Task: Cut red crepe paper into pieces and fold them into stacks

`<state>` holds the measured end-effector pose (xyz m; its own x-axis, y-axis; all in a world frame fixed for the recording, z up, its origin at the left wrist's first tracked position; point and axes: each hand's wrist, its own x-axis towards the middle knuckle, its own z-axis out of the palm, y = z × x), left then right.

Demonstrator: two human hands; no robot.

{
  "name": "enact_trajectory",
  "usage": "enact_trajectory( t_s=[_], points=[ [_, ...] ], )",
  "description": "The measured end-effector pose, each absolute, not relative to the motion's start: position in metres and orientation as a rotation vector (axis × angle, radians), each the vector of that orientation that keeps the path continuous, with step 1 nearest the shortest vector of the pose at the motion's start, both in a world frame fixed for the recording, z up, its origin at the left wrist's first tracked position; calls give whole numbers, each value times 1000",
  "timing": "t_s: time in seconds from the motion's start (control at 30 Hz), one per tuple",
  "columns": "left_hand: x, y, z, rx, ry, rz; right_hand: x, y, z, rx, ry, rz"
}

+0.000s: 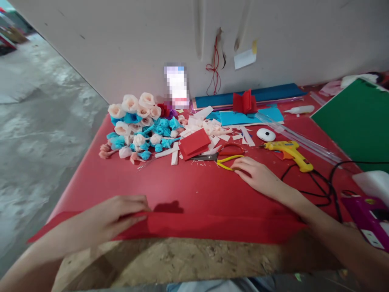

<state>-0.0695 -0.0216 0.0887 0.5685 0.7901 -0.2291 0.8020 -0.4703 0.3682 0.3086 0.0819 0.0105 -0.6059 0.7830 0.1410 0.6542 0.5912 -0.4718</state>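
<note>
My left hand (123, 215) is closed on the upper edge of a long red paper sheet (212, 227), thumb below and fingers above. The sheet lies along the front edge of the red-covered table. Farther back, my right hand (253, 173) has its fingers closed at the yellow loop of a pair of scissors (209, 157). The scissors lie flat, blades pointing left, with the tips beneath a folded red paper piece (195, 144). Pale paper scraps (212, 127) are heaped just behind.
Paper flowers (130, 103) are piled at back left. To the right lie a yellow glue gun (287, 152), a white case (266, 134), clear sticks (304, 138), a green board (355, 125) and a purple power strip (361, 213). A black cord (331, 182) loops beside my right arm.
</note>
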Motion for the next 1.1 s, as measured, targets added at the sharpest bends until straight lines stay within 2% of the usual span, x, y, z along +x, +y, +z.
enact_trajectory(
  t_s=[0.13, 0.23, 0.47, 0.73, 0.9, 1.1],
  points=[
    [-91, 16, 66, 2119, 1316, -121, 317, 70, 24, -1198, -2198, 1288],
    [-101, 28, 50, 2076, 1385, -137, 323, 61, 19, -1279, -2154, 1452],
    [-60, 37, 38, 2079, 1320, -30, 314, 40, -13, -1261, -2303, 958],
    [21, 24, 15, 2331, 1355, 95, 289, 34, -12, -1143, -2352, 863],
    [25, 19, -4, 2517, 1273, 297, 288, 80, -6, -1232, -2418, 332],
    [15, 18, -10, 2575, 1141, 417, 280, 122, -13, -1155, -2562, 293]
  ],
)
